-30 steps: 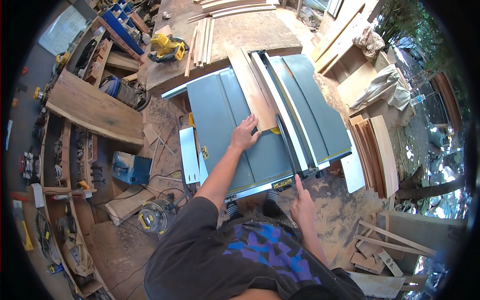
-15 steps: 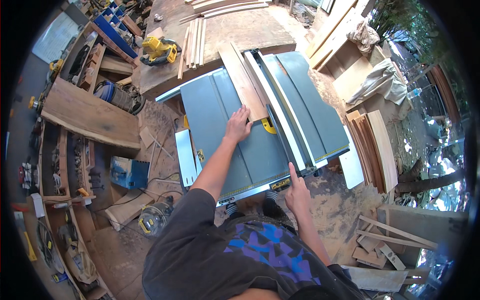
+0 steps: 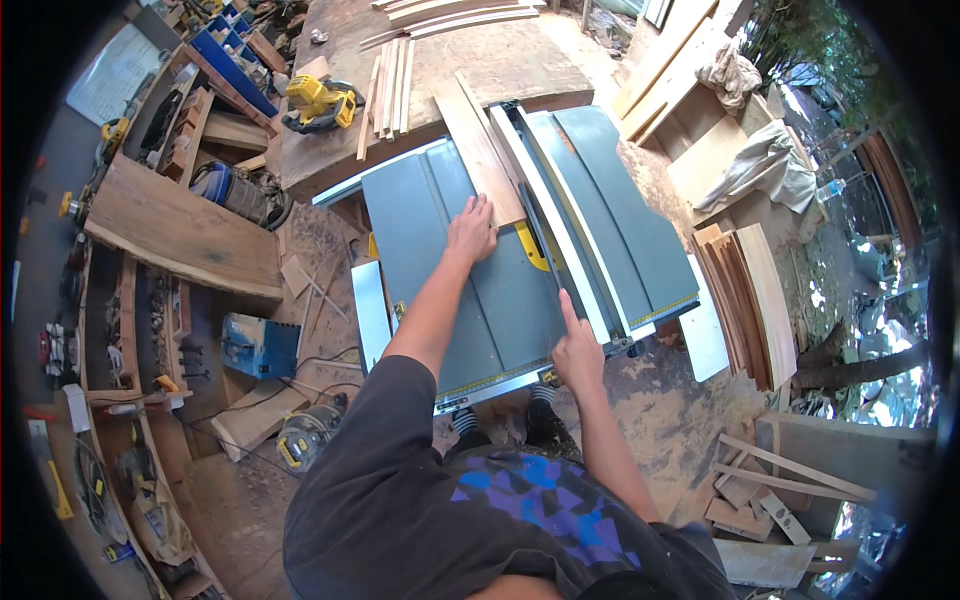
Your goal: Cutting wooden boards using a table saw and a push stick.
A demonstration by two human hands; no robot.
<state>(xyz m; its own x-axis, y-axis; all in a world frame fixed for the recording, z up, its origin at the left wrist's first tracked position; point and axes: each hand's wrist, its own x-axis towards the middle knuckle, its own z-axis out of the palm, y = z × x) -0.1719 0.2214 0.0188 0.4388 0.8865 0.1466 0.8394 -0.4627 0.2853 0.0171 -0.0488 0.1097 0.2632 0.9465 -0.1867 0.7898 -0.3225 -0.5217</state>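
A pale wooden board (image 3: 478,150) lies on the grey table saw (image 3: 420,210), beside the long light-coloured fence (image 3: 570,240). My left hand (image 3: 472,230) rests at the board's near left edge, fingers stretched out. Close to the fence, my right hand (image 3: 578,350) has its index finger extended and its other fingers curled round the near end of a thin dark stick (image 3: 542,245). That stick runs forward along the fence to the near end of the board. A yellow insert (image 3: 533,247) shows in the table just past the board's near end. No blade is visible.
Behind the saw, a workbench (image 3: 480,70) carries a yellow cordless tool (image 3: 320,102) and thin wood strips (image 3: 394,88). Boards (image 3: 745,305) lean at the right. A blue case (image 3: 258,345), a round machine (image 3: 308,435) and cables lie on the floor at left.
The board has slid forward, baring more of the yellow insert. My right hand and the thin dark stick have moved forward and left. My left hand has shifted slightly forward with the board.
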